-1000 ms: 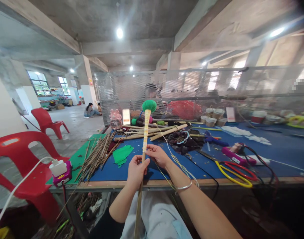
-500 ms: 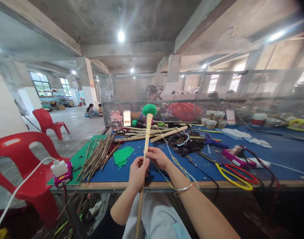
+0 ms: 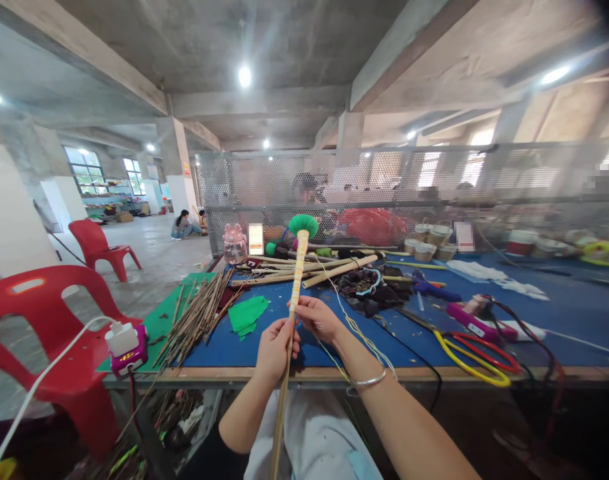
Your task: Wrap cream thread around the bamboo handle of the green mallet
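A long wooden stick (image 3: 281, 413) slants up from my lap, topped by a rounded green head (image 3: 303, 227). Yellow and white thread is wound round its upper part (image 3: 299, 270). My left hand (image 3: 277, 347) is closed around the stick just below the winding. At the winding's lower end, my right hand (image 3: 317, 319) pinches with thumb and fingers against the stick. A loose yellow thread (image 3: 329, 357) trails from under this hand toward the table edge; the exact grip on it is partly hidden. More pale strands (image 3: 357, 327) lie to the right.
Thin sticks (image 3: 197, 317) and a green cloth piece (image 3: 248, 315) lie left on the blue table (image 3: 224, 350). Thicker poles (image 3: 339, 270), black scraps (image 3: 369, 297), yellow-handled shears (image 3: 464, 363) and a purple power strip (image 3: 479, 327) lie beyond and right. Red chairs (image 3: 49, 320) stand left.
The view has shifted slightly. The green-headed stick is still held by both hands, which keep nearly the same places; the fingers of my right hand have moved only a little.
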`<state>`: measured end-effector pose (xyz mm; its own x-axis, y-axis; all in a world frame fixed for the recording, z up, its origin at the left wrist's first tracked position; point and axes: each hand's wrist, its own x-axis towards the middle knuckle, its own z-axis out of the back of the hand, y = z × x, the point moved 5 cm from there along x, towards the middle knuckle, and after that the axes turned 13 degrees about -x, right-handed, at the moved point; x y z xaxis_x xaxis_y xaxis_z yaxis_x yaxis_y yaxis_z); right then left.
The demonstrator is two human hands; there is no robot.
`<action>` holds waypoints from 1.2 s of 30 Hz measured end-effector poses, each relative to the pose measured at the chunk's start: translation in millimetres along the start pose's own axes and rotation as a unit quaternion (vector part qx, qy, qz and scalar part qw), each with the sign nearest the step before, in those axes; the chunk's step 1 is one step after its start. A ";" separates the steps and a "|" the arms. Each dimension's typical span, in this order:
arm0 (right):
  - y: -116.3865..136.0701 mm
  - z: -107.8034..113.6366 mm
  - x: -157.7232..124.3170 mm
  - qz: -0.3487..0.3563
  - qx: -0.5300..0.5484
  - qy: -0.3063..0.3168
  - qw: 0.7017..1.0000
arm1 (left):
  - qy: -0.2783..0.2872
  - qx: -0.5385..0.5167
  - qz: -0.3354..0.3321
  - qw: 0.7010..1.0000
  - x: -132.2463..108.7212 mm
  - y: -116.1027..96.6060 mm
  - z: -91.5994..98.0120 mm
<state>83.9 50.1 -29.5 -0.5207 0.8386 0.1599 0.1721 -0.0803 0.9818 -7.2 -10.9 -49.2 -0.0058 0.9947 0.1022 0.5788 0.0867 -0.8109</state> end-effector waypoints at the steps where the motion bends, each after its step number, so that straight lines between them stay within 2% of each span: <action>1: 0.7 0.7 0.0 0.005 0.001 -0.009 1.000 | -0.004 0.005 0.004 1.000 0.9 1.5 0.0; 3: 1.3 1.6 0.1 0.008 0.005 -0.025 1.000 | -0.025 0.017 -0.019 0.999 2.3 1.9 0.3; 6: 0.9 2.7 0.3 0.012 0.009 -0.040 0.999 | -0.057 0.044 -0.092 0.993 1.5 -2.2 0.4; 8: -1.0 2.2 0.5 0.005 0.001 -0.035 0.999 | -0.066 0.061 -0.107 0.990 0.5 -3.4 0.4; 11: -2.5 -0.2 -0.1 -0.003 -0.002 -0.015 1.000 | -0.065 0.055 -0.093 0.992 -0.8 -4.5 1.1; 16: -2.1 -4.6 -0.8 -0.005 0.000 0.035 0.999 | -0.022 0.004 -0.043 0.999 -3.1 -7.4 -1.4; 24: -4.2 2.1 0.9 0.019 -0.031 0.008 0.999 | 0.035 -0.065 0.036 0.997 0.9 1.0 1.5; 27: -4.2 -1.0 -0.1 0.017 -0.002 0.020 1.000 | 0.049 -0.103 0.052 0.992 2.5 3.1 2.7; 30: -4.0 -3.8 -0.8 0.001 -0.007 0.041 0.999 | 0.039 -0.107 0.060 0.992 2.2 3.7 3.4; 33: -3.5 -2.2 -0.3 -0.005 -0.034 0.035 0.999 | 0.012 -0.045 0.025 0.999 0.9 2.8 2.9; 36: -5.2 2.3 1.0 -0.004 -0.045 0.001 0.999 | -0.032 0.051 -0.074 0.995 -1.0 -2.2 2.3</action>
<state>84.4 52.6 -34.7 -0.5227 0.8388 0.1523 0.0919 -0.1221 0.9882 -10.4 -11.9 -48.9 -0.1387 0.9718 0.1907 0.4823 0.2345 -0.8440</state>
